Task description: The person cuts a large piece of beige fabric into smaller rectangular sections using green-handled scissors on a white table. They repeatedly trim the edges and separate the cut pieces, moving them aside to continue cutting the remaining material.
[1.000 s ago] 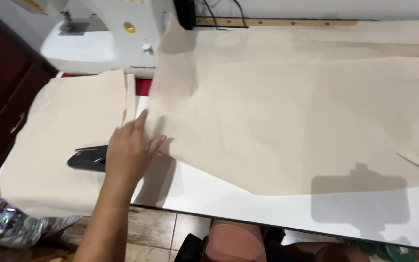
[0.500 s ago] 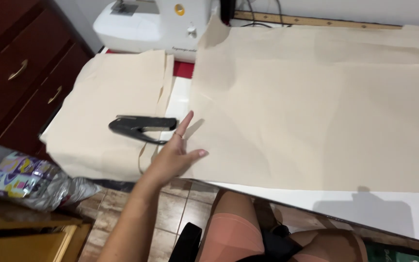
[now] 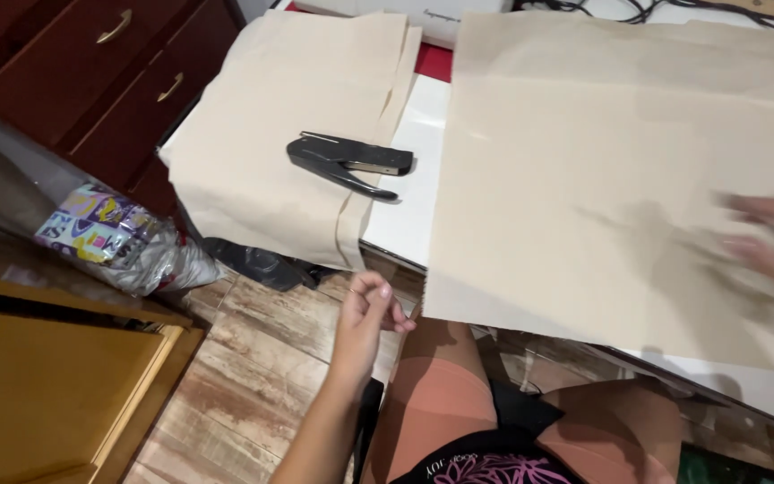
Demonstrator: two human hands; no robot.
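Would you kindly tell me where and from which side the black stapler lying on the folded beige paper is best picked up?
Probably grip the black plier stapler around its two long handles, which splay apart toward the left, coming from above. It lies flat on its side on the folded beige paper, handles leftward and head to the right, with nothing crowding it. The left hand is nearest, below the table edge.

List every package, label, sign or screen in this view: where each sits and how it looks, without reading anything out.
Plastic bag package: on the floor at left, beside the dark wooden drawers; crumpled and shiny, with a multicoloured print in purple, yellow and white.
Printed strip: on the white machine base at the top edge, behind the beige sheets; small dark lettering on white.
No signs or screens in view.
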